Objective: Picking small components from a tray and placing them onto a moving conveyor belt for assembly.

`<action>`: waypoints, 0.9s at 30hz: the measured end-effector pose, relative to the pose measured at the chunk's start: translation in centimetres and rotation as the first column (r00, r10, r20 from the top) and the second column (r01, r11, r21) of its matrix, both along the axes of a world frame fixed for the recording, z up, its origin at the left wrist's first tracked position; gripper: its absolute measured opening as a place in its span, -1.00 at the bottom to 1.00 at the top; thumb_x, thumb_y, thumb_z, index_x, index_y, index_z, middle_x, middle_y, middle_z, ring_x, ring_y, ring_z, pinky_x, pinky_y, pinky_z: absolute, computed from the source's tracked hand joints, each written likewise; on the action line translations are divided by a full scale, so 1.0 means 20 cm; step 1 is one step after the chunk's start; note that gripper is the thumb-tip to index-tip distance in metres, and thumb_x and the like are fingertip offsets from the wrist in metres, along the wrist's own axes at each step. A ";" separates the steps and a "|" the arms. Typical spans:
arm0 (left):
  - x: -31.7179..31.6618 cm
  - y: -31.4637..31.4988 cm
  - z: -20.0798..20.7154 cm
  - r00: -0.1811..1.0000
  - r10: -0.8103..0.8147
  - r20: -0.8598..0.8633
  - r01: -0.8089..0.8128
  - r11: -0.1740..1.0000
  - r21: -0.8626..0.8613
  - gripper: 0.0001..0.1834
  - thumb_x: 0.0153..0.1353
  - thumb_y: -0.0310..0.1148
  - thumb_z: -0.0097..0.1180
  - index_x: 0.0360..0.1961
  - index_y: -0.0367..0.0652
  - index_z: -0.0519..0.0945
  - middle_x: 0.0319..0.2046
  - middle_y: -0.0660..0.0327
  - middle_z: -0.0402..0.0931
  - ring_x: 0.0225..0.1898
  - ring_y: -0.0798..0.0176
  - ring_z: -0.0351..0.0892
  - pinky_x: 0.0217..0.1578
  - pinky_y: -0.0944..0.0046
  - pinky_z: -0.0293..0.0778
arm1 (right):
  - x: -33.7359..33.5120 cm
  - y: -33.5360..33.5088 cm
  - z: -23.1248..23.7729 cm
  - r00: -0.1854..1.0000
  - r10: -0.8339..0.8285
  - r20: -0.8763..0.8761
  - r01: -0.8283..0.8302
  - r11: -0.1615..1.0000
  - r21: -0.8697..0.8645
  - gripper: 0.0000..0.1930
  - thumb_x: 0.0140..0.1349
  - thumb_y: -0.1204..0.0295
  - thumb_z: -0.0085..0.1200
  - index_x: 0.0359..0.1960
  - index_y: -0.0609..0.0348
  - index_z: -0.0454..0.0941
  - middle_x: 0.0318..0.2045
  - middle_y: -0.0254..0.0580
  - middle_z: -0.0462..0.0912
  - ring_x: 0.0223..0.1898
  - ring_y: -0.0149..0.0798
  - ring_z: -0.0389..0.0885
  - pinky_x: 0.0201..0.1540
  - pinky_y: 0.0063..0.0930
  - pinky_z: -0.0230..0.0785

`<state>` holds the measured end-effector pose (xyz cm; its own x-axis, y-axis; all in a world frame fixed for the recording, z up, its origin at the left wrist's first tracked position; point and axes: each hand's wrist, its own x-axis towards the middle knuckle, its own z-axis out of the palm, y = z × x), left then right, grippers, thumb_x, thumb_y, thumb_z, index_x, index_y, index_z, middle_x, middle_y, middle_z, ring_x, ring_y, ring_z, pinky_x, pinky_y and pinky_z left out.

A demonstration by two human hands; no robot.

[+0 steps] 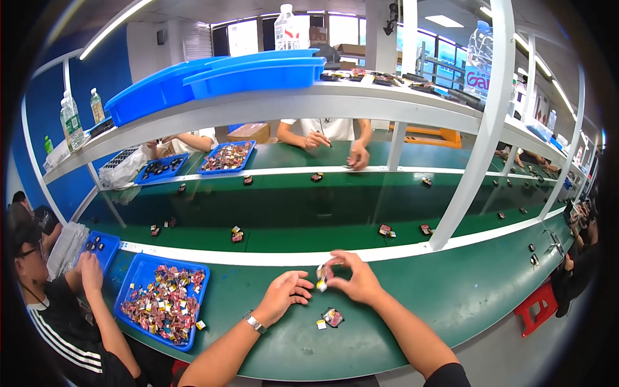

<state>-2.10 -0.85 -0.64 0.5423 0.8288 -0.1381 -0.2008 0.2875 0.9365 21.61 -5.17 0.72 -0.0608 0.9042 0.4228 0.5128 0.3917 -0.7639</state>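
Observation:
My right hand [358, 281] pinches a small reddish electronic-looking part with a yellow-and-white tab [322, 278], held a little above the green bench; motion blurs it. To the left of that part is my left hand [284, 297], a watch on its wrist, its fingers loosely bent and apart with nothing in them. Below both hands, a similar dark-edged reddish part [333, 317] lies on the bench, a white-and-yellow tab [321, 324] at its left side. Left of my left forearm stands a blue tray [205, 290] heaped with many such small parts.
Past a white rail [277, 258], a dark green conveyor belt [309, 209] carries several scattered parts. A white post [474, 135] and a shelf with blue trays [251, 76] rise ahead. Co-workers sit at left [64, 322], right and across. A red stool [536, 308] stands at the right.

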 end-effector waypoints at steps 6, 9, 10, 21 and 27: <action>0.01 0.02 0.01 0.900 -0.428 0.081 0.434 0.899 -0.068 -0.55 0.51 -0.14 -0.15 0.15 -0.31 0.46 -0.14 0.17 0.57 -0.21 0.38 0.55 -0.23 0.38 0.54 | -0.10 -0.17 0.14 0.966 0.200 0.161 -0.185 0.977 -0.105 -0.32 0.00 0.47 0.37 0.23 0.09 0.41 0.03 -0.23 0.63 0.20 -0.13 0.43 0.29 -0.23 0.27; 0.00 0.00 0.02 0.943 -0.324 0.074 0.328 0.943 -0.052 -0.59 0.50 -0.27 -0.14 0.22 -0.31 0.41 -0.02 0.13 0.54 -0.10 0.33 0.57 -0.11 0.32 0.58 | -0.10 -0.15 0.15 0.962 0.191 0.195 -0.191 0.981 -0.021 -0.35 0.03 0.47 0.35 0.23 0.00 0.44 0.13 -0.15 0.50 0.17 -0.06 0.43 0.21 -0.21 0.37; 0.01 0.00 0.03 0.963 -0.260 0.078 0.264 0.963 -0.048 -0.61 0.50 -0.32 -0.15 0.23 -0.31 0.39 0.02 0.12 0.52 -0.05 0.30 0.58 -0.05 0.29 0.60 | -0.11 -0.16 0.15 0.962 0.156 0.223 -0.173 0.983 0.058 -0.42 0.02 0.48 0.35 0.16 0.03 0.50 0.12 -0.16 0.51 0.16 -0.05 0.44 0.21 -0.22 0.36; 0.06 -0.06 0.04 0.980 -0.193 0.045 0.192 0.981 0.013 -0.65 0.46 -0.47 -0.16 0.22 -0.32 0.36 0.03 0.05 0.50 0.06 0.17 0.57 0.13 0.15 0.56 | -0.12 -0.11 0.09 0.929 0.073 0.363 -0.156 0.966 0.205 -0.77 0.04 0.46 0.32 -0.22 0.10 0.64 0.04 -0.18 0.53 0.11 -0.06 0.48 0.12 -0.20 0.42; 0.05 -0.04 0.02 0.972 -0.219 0.085 0.219 0.976 0.015 -0.62 0.43 -0.51 -0.10 0.24 -0.31 0.33 0.06 0.07 0.49 0.11 0.21 0.53 0.16 0.16 0.53 | -0.13 -0.11 0.08 0.962 0.071 0.264 -0.112 0.984 0.142 -0.88 0.08 0.46 0.29 -0.34 0.12 0.64 0.04 -0.21 0.55 0.11 -0.07 0.48 0.12 -0.24 0.42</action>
